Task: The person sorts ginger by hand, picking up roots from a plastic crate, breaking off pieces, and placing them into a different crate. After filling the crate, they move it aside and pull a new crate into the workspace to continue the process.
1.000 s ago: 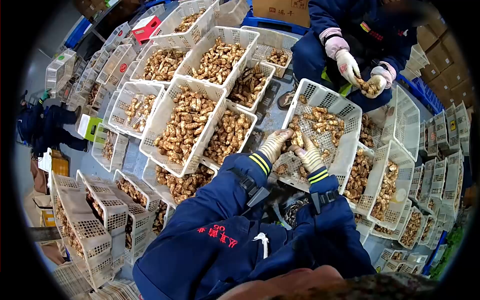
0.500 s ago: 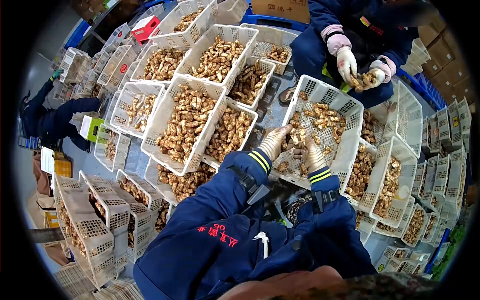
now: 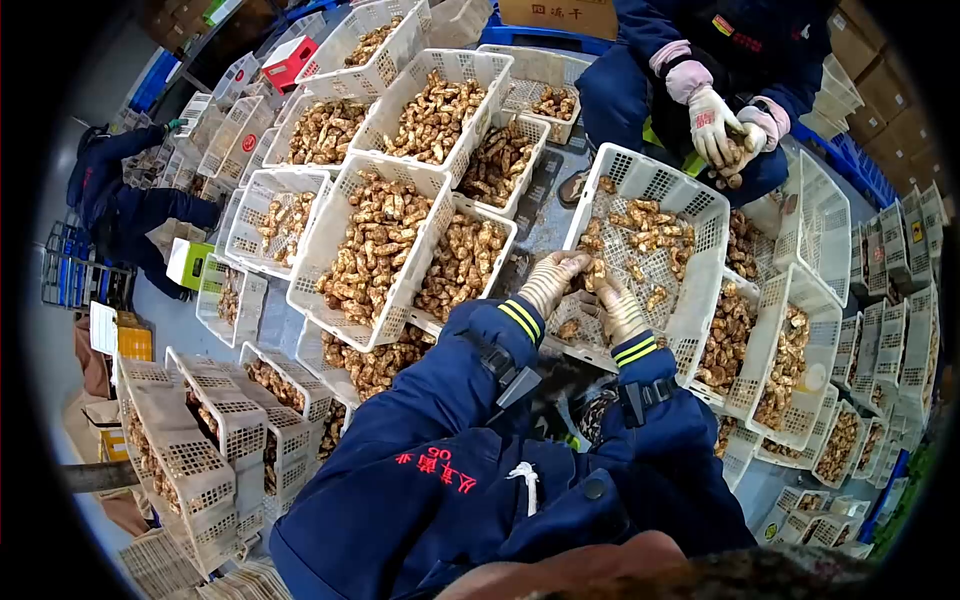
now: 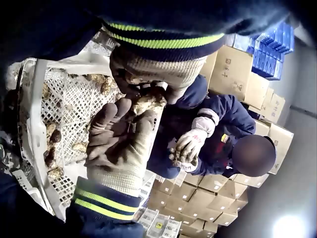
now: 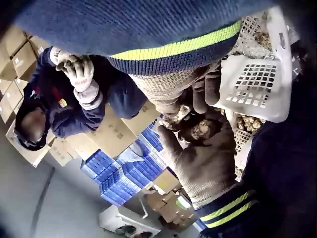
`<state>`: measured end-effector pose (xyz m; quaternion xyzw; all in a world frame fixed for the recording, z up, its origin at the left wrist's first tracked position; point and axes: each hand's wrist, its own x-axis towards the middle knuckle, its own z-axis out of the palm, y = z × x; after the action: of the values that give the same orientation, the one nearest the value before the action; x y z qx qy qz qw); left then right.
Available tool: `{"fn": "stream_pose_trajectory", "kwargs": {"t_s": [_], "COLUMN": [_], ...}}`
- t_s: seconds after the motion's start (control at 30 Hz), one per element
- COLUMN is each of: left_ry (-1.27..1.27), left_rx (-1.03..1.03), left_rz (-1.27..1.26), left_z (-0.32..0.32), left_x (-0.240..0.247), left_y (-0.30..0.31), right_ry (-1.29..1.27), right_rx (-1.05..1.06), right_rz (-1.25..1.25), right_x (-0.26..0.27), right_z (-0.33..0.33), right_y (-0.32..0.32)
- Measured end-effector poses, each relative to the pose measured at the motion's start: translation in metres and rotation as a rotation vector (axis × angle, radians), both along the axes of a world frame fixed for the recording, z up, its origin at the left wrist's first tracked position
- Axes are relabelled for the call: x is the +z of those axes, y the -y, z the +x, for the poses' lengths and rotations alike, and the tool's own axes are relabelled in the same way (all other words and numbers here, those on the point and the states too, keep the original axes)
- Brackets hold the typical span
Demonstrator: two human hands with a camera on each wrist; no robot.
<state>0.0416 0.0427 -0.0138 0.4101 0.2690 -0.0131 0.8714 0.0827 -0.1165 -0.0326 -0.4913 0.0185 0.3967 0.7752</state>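
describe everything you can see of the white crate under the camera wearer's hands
The crate is rectangular, open-topped and apparently plastic, with a plain rim, small holes through its walls and a lattice floor. Brown mushrooms lie scattered inside, bare floor between them. It sits right of centre in the head view, its near end below the left hand and right hand; whether either touches it is unclear.

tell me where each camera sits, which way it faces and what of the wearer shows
Head: worn on the head, facing forward and down at a crate; jacket, left hand and right hand show.
Left wrist: worn there, facing both hands at a mushroom piece, another person beyond; both cuffs show.
Right wrist: worn there, facing both hands, a blue stack beyond; both cuffs show.
Both wrist views share the hands and that person, tilted off upright.
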Motion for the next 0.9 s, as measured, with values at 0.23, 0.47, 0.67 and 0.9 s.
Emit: {"fn": "stream_pose_trajectory", "kwargs": {"t_s": [0.23,0.47,0.67,0.9], "left_ry": [-0.027,0.031,0.088,0.046], "left_rx": [0.099,0.027,-0.033,0.012], "left_rz": [-0.067,-0.007,-0.066,0.101], "left_z": [0.005,0.0,0.003,0.002], "left_x": [-0.008,0.013,-0.008,0.001], "left_y": [-0.002,0.0,-0.003,-0.002], "right_ry": [-0.287,-0.263,-0.166,-0.128], "right_rx": [-0.027,-0.037,-0.017,-0.053], "right_rz": [0.269,0.238,0.136,0.167], "right_x": [-0.004,-0.003,0.027,0.011], "right_z": [0.006,0.005,-0.004,-0.001], "right_y": [0.002,0.005,-0.004,-0.001]}}
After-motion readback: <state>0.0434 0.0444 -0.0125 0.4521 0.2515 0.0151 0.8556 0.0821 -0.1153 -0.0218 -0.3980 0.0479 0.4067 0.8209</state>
